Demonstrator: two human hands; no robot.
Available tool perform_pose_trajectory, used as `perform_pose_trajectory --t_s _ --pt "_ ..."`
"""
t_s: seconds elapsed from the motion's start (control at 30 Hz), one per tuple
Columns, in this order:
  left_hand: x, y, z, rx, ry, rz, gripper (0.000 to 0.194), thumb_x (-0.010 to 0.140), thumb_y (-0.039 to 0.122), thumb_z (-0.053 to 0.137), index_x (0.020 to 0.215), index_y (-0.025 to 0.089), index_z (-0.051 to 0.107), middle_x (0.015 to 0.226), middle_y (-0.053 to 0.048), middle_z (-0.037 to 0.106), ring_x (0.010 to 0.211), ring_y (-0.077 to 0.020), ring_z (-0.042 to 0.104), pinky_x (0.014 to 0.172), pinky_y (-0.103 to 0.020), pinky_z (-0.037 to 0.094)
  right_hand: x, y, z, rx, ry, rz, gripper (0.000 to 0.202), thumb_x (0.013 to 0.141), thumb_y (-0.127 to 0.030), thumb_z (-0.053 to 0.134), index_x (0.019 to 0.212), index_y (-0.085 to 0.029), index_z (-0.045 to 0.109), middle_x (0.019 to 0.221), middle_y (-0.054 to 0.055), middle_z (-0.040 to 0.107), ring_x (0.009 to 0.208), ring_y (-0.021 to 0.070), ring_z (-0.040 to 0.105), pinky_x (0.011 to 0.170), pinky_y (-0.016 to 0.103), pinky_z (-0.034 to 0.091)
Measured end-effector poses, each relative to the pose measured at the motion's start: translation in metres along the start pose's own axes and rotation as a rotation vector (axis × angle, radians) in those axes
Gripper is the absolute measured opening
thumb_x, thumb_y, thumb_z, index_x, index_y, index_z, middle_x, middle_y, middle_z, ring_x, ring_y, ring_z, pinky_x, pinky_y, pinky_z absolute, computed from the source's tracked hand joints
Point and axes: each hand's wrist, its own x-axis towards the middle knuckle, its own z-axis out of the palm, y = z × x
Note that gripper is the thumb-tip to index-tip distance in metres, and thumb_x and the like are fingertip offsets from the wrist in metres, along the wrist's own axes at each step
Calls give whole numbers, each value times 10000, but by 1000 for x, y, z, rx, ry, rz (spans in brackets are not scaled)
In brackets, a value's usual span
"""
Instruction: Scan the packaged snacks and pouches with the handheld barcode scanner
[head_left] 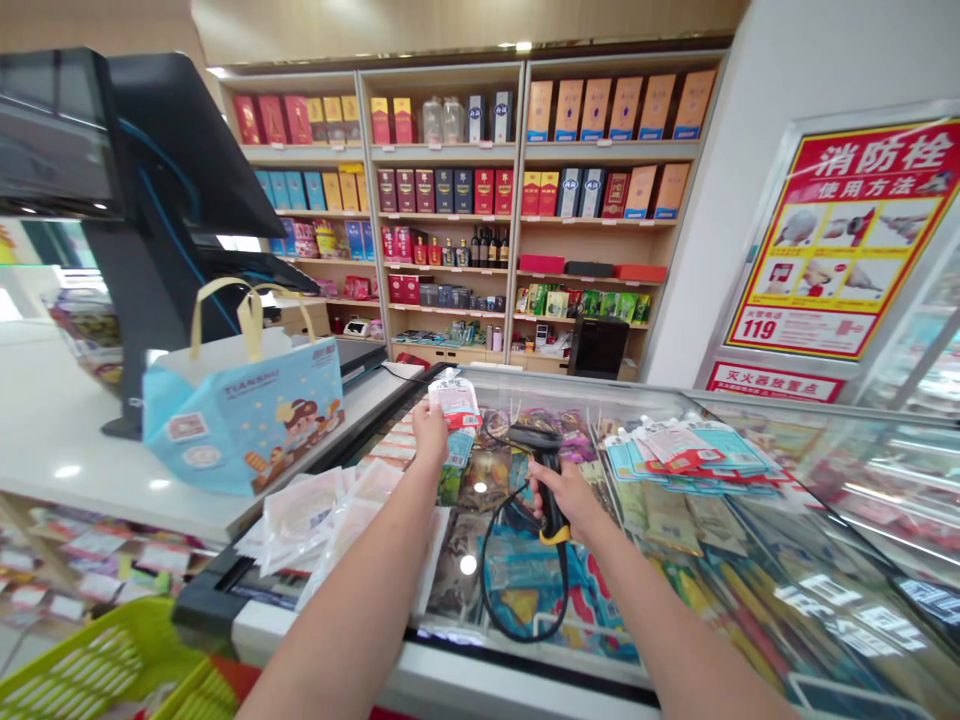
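Observation:
My left hand (430,432) pinches the edge of a small red and white spouted pouch (456,402) above the glass-topped freezer. A black and yellow barcode scanner (551,490) is in my right hand (568,497), its head tipped toward the pouch and its black cable looping down over the glass. To the right of the scanner lies a pile of similar pouches (686,450) in red, white and light blue. Flat clear plastic packets (315,515) are spread on the freezer's left side, close to my left forearm.
A light blue paper bag (244,410) with yellow handles stands on the white counter (45,420) at left, below a dark checkout screen (187,140). A green basket (97,665) is at lower left. Behind the freezer (637,395), shelves (450,155) hold boxes and bottles.

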Motion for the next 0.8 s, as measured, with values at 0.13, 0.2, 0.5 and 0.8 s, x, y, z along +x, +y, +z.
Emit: perform_pose_trajectory --t_s 0.13,0.2,0.5,0.8 --pt "-25 5 14 -191 -138 -88 200 845 227 506 1043 207 525 833 -9 664 618 -115 647 584 -279 566 -4 -2 2 43 -26 -39 366 621 -470 740 727 -180 542 494 -54 542 368 89 473 352 226 443" --pt "-34 4 19 -193 -191 -86 175 840 231 502 1012 205 521 828 -8 666 609 -108 639 566 -255 559 -5 -3 2 50 -43 -66 384 616 -464 742 792 -184 547 526 -60 554 381 91 484 355 226 446" --pt "-30 -9 19 -118 -168 -18 169 805 308 539 945 214 539 809 -10 649 639 -126 635 600 -275 555 -5 -3 1 -93 -84 -28 383 667 -524 677 603 -190 501 405 -41 500 337 95 464 364 226 411" --pt "-34 -3 19 -126 -158 -67 163 822 230 491 979 212 530 832 -17 658 661 -139 657 622 -300 570 -9 -8 1 -97 -119 -9 363 703 -491 675 600 -182 516 403 -36 512 339 99 479 381 227 422"
